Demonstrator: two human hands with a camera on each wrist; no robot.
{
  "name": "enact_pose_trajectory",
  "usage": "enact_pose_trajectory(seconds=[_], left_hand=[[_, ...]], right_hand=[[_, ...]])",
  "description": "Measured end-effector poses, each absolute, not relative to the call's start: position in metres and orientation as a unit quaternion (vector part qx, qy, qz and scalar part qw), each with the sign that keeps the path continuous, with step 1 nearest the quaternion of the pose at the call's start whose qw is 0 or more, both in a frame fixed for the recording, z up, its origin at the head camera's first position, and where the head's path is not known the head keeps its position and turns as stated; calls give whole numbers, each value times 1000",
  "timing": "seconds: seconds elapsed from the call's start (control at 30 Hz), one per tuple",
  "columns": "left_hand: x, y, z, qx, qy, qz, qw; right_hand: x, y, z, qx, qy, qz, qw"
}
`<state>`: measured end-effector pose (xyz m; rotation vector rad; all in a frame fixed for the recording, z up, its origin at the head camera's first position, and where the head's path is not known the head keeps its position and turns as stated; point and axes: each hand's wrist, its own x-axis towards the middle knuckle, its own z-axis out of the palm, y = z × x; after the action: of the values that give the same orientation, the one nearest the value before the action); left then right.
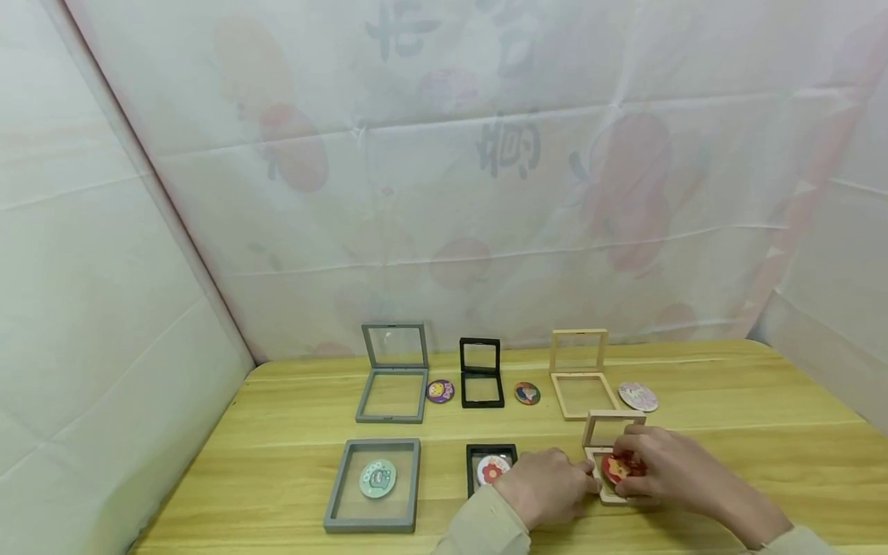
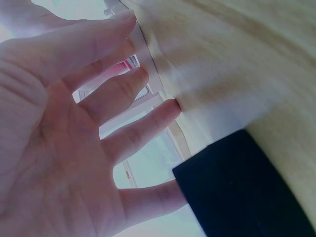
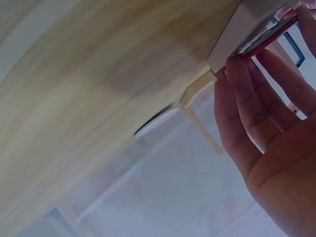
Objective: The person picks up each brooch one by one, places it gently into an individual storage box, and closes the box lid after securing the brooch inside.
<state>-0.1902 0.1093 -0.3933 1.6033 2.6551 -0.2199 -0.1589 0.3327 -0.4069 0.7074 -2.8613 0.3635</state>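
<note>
A red round badge [image 1: 617, 468], also seen edge-on as a red disc [image 3: 271, 38] in the right wrist view, lies tilted over the lower half of a small pinkish-beige frame [image 1: 613, 499]. My right hand [image 1: 669, 472] pinches the badge between thumb and fingers. The frame's lid stands up behind it. My left hand [image 1: 551, 486] touches the frame's left side with its fingertips; in the left wrist view the left hand [image 2: 84, 123] has its fingers extended along the frame. Partly behind the left hand is a black frame [image 1: 472, 470] with a red-flower badge [image 1: 493, 469].
Front left, a closed grey frame [image 1: 334, 489] holds a green badge [image 1: 378, 479]. In the back row stand opened grey [image 1: 363, 397], black [image 1: 466, 391] and yellowish [image 1: 563, 397] frames, with purple [image 1: 440, 391], dark multicoloured [image 1: 527, 393] and pale [image 1: 638, 396] badges beside them. White cloth [image 1: 444, 193] hangs behind.
</note>
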Motion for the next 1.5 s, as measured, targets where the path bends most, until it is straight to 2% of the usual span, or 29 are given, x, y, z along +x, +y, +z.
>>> enact_pose_trajectory(seconds=[0.6, 1.1, 1.33, 1.4, 1.5], left_hand=[[-190, 107, -393, 522, 850, -75, -5], [-190, 108, -395, 520, 851, -70, -3], [-196, 107, -390, 520, 852, -14, 52], [-198, 105, -386, 514, 857, 1, 49], [-201, 104, -379, 507, 862, 13, 17]], right_hand=[[-159, 325, -415, 256, -949, 86, 165], [-156, 328, -414, 233, -958, 102, 129], [-155, 333, -406, 231, -958, 120, 123], [-155, 336, -402, 228, -958, 127, 117], [-155, 342, -397, 223, -959, 139, 106]])
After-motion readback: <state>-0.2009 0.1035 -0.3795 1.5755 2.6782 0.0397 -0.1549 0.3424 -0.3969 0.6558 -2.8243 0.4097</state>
